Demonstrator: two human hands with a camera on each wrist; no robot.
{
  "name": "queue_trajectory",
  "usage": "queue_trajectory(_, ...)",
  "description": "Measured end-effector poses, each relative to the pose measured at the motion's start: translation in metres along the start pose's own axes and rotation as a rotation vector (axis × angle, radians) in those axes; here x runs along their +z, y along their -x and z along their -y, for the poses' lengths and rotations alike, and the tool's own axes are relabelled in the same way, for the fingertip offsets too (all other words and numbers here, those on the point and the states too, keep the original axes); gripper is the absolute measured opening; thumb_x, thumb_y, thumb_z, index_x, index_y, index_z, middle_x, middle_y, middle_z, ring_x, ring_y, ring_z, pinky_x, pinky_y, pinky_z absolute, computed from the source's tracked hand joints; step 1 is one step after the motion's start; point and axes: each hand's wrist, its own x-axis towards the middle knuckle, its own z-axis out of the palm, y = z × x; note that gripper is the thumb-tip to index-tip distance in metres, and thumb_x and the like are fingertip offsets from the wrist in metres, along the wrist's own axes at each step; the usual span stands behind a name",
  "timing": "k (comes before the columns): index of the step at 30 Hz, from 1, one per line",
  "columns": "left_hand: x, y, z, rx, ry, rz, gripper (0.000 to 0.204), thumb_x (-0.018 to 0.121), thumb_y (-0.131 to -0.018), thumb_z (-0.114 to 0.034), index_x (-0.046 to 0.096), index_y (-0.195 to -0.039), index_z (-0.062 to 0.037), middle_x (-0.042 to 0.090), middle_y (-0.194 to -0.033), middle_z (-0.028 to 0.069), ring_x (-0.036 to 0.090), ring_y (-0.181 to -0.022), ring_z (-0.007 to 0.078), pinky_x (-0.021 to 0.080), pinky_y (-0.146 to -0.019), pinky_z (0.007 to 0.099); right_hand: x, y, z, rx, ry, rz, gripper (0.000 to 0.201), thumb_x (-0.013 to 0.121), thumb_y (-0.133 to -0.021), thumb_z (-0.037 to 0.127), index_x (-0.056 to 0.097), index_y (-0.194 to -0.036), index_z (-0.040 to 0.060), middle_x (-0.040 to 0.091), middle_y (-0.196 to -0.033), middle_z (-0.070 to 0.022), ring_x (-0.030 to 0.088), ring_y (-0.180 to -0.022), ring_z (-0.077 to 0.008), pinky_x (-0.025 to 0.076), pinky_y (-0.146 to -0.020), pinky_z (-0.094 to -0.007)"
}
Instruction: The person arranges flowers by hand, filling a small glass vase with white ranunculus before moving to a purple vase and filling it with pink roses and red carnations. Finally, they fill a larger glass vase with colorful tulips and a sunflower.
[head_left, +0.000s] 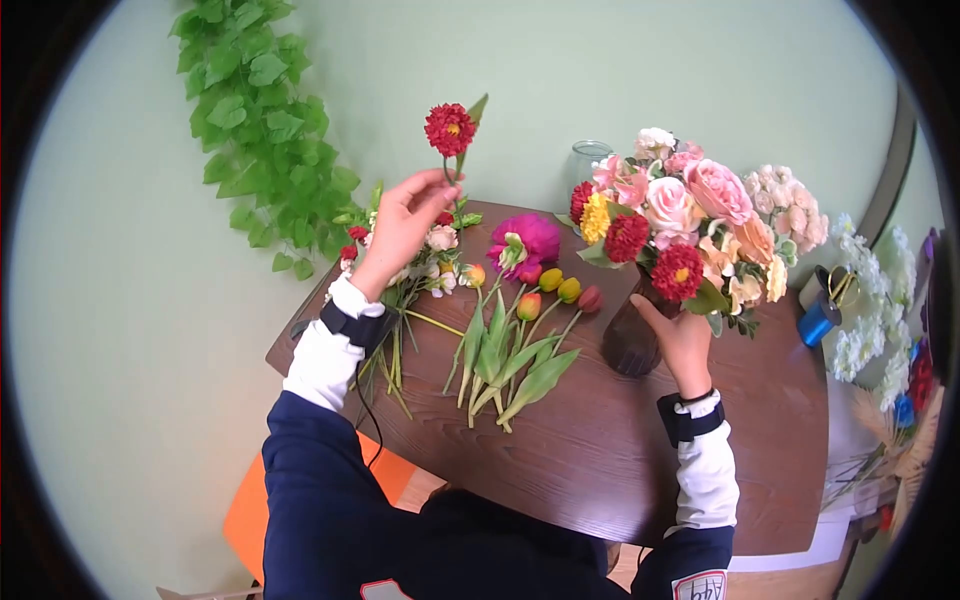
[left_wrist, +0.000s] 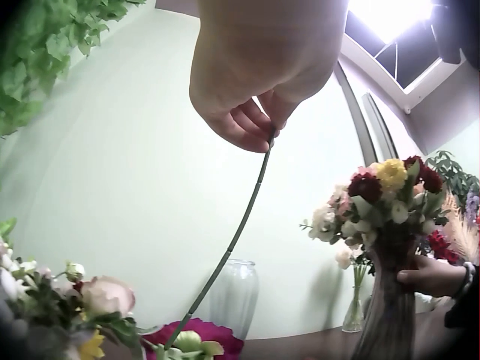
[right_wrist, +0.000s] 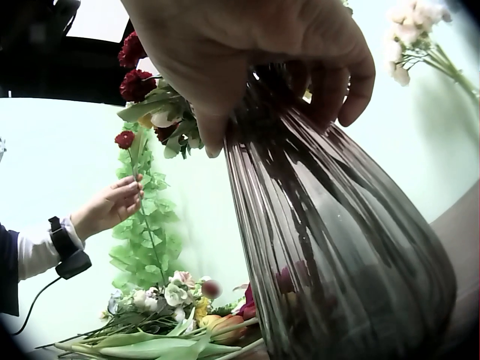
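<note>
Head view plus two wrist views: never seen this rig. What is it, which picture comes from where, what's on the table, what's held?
No robot here: a person works with two bare hands. The head picture comes from a camera worn on the head, looking forward and down. The other two come from a camera on each wrist, looking at that hand's work.

The left hand pinches the stem of a red flower, raised above the table. The right hand grips a dark, ribbed, see-through vase holding a mixed bouquet.

On the table lie tulips with green leaves, a magenta bloom behind them, and a pile of smaller flowers to the left.
</note>
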Motion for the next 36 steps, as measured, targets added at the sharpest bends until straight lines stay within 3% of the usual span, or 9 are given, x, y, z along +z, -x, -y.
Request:
queue_trajectory(6,0.041,0.021,-0.028,0.018,0.264,0.182,0.023,0.054,-0.089,-0.002,0.057,-0.111,0.0042,0.064,-0.095,0.0078,0.060,-0.088,0.0129,0.048,-0.078,0.0257,-0.012,0.017,-0.006,-0.131,0.072,-0.107,0.052,0.075,-0.072,0.030,0.055,-0.108,-0.0015,0.062,-0.096,-0.0153,0.060,-0.087,-0.0258,0.047,-0.073,-0.0347)
queue_trajectory(10,0.066,0.038,-0.060,0.005,0.145,0.411,0.019,0.055,-0.086,0.002,0.058,-0.104,0.0040,0.062,-0.098,0.0097,0.061,-0.092,0.0161,0.049,-0.083,0.0285,-0.046,0.045,0.023,-0.016,0.469,0.042,0.042,0.074,-0.072,0.027,0.059,-0.101,0.0022,0.061,-0.085,-0.0129,0.058,-0.065,-0.0269,0.049,-0.066,-0.0378)
queue_trajectory(14,0.109,0.058,-0.057,0.354,0.138,0.566,0.024,0.066,-0.077,0.002,0.060,-0.101,-0.0009,0.062,-0.097,0.0095,0.061,-0.091,0.0194,0.048,-0.082,0.0314,-0.049,0.061,0.071,-0.146,-0.121,0.300,0.026,0.069,-0.077,0.010,0.059,-0.098,0.0000,0.060,-0.086,-0.0111,0.058,-0.064,-0.0182,0.048,-0.060,-0.0309)
queue_trajectory(19,0.150,0.074,-0.079,0.462,0.176,0.627,0.021,0.058,-0.080,0.004,0.059,-0.101,0.0004,0.053,-0.103,0.0112,0.058,-0.092,0.0227,0.046,-0.079,0.0316,-0.047,0.077,0.064,-0.323,0.003,0.015,0.031,0.067,-0.068,-0.001,0.060,-0.098,0.0006,0.061,-0.090,-0.0147,0.063,-0.077,-0.0305,0.050,-0.066,-0.0332)
queue_trajectory(22,0.158,0.075,-0.085,0.451,0.187,0.628,0.021,0.058,-0.081,0.004,0.059,-0.101,-0.0007,0.046,-0.106,0.0115,0.056,-0.091,0.0226,0.047,-0.077,0.0309,-0.050,0.080,0.065,-0.161,-0.240,-0.081,0.028,0.067,-0.068,-0.002,0.061,-0.096,-0.0002,0.063,-0.086,-0.0145,0.063,-0.074,-0.0302,0.050,-0.065,-0.0331)
queue_trajectory(28,0.165,0.078,-0.086,0.512,0.080,0.530,0.028,0.067,-0.075,0.000,0.060,-0.102,-0.0020,0.053,-0.103,0.0100,0.059,-0.088,0.0180,0.049,-0.075,0.0278,-0.065,0.074,0.066,-0.257,-0.116,-0.185,0.012,0.067,-0.071,-0.003,0.065,-0.083,-0.0007,0.064,-0.074,-0.0116,0.065,-0.069,-0.0202,0.049,-0.059,-0.0276)
queue_trajectory(30,0.160,0.080,-0.082,0.276,0.089,0.445,0.027,0.066,-0.077,-0.001,0.060,-0.103,-0.0013,0.058,-0.096,0.0098,0.060,-0.082,0.0173,0.049,-0.071,0.0276,-0.071,0.074,0.063,-0.016,-0.359,-0.169,0.004,0.064,-0.078,-0.004,0.064,-0.082,-0.0043,0.065,-0.076,-0.0089,0.065,-0.071,-0.0132,0.049,-0.060,-0.0231)
queue_trajectory(33,0.148,0.069,-0.059,0.136,-0.064,0.485,0.024,0.065,-0.082,-0.010,0.061,-0.104,-0.0005,0.060,-0.094,0.0119,0.061,-0.079,0.0173,0.050,-0.068,0.0281,-0.082,0.065,0.070,-0.055,-0.753,-0.267,0.008,0.059,-0.082,-0.007,0.060,-0.090,-0.0084,0.065,-0.086,-0.0142,0.065,-0.075,-0.0187,0.054,-0.065,-0.0266)
queue_trajectory(36,0.151,0.065,-0.035,0.025,-0.268,0.477,0.031,0.063,-0.086,-0.023,0.058,-0.103,0.0026,0.058,-0.085,0.0134,0.061,-0.077,0.0170,0.049,-0.068,0.0271,-0.085,0.054,0.085,-0.165,-0.717,-0.369,0.009,0.057,-0.084,-0.006,0.055,-0.093,-0.0074,0.065,-0.089,-0.0193,0.065,-0.070,-0.0201,0.053,-0.060,-0.0281)
